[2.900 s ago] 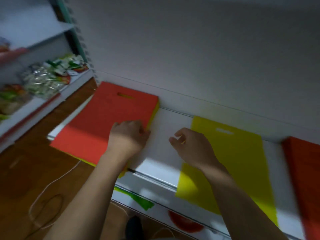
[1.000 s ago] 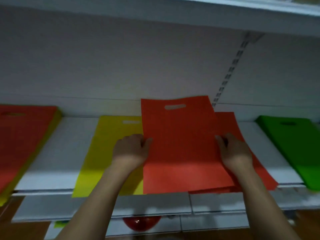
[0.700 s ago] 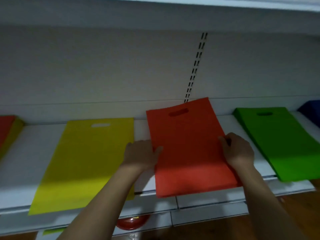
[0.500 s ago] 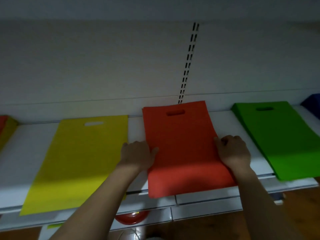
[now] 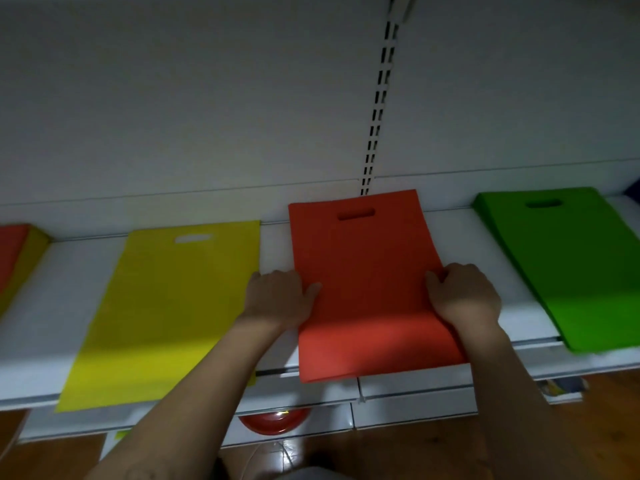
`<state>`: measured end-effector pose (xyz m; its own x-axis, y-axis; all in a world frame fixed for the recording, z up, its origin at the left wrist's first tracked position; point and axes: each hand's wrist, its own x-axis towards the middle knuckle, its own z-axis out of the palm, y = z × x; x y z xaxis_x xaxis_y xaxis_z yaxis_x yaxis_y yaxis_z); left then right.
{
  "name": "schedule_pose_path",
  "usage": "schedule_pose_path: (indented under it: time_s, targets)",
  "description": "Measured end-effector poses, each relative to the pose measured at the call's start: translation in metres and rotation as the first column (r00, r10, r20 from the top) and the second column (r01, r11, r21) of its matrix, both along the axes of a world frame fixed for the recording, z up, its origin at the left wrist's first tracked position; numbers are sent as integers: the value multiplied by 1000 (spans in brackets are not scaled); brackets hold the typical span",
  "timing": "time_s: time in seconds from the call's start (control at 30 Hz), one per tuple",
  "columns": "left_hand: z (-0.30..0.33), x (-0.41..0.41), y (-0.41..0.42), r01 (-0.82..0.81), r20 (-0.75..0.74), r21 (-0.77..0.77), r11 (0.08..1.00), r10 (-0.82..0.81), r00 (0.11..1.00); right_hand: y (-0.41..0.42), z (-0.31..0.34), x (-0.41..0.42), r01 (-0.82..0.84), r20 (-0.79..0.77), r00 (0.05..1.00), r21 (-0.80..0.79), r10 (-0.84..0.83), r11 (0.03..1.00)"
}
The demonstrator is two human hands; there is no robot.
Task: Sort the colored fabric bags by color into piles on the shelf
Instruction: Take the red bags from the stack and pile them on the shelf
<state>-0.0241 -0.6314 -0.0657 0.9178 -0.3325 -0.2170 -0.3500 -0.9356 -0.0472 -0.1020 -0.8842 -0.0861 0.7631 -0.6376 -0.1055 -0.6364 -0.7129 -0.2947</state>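
My left hand (image 5: 277, 296) and right hand (image 5: 464, 296) pinch the flat rectangular orange fabric bag's (image 5: 367, 271) side edges on the white shelf (image 5: 460, 244).

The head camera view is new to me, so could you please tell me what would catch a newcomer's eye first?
The flat orange-red fabric bag with a cut-out handle lies at the centre of the white shelf, with the left hand and right hand gripping its two side edges. A flat yellow fabric bag lies to its left and a bright green fabric bag pile to its right.
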Motion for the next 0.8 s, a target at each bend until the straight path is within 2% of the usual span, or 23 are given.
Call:
schedule_pose_path:
  time_s: [0.13,0.23,0.37,0.47,0.6,0.8]
  targets:
    - [0,4,4,55,12,-17,998,-55,998,13,4,-1,44,-53,998,2,-44,999]
    - [0,8,6,75,39,-5,997,-75,996,29,9,-3,104,-25,994,-22,-104,994]
    - [4,8,17,81,22,-108,991,-79,997,59,19,-5,126,261,963,-198,-72,972]
    - [10,8,46,71,77,-184,980,-58,995,104,32,6,-10,316,944,-265,97,964]
    - [20,9,120,21,121,-262,965,12,993,192,42,38,-296,221,920,-147,323,944]
    - [18,10,283,-148,249,-404,903,264,932,346,51,86,-641,200,751,-13,630,768]
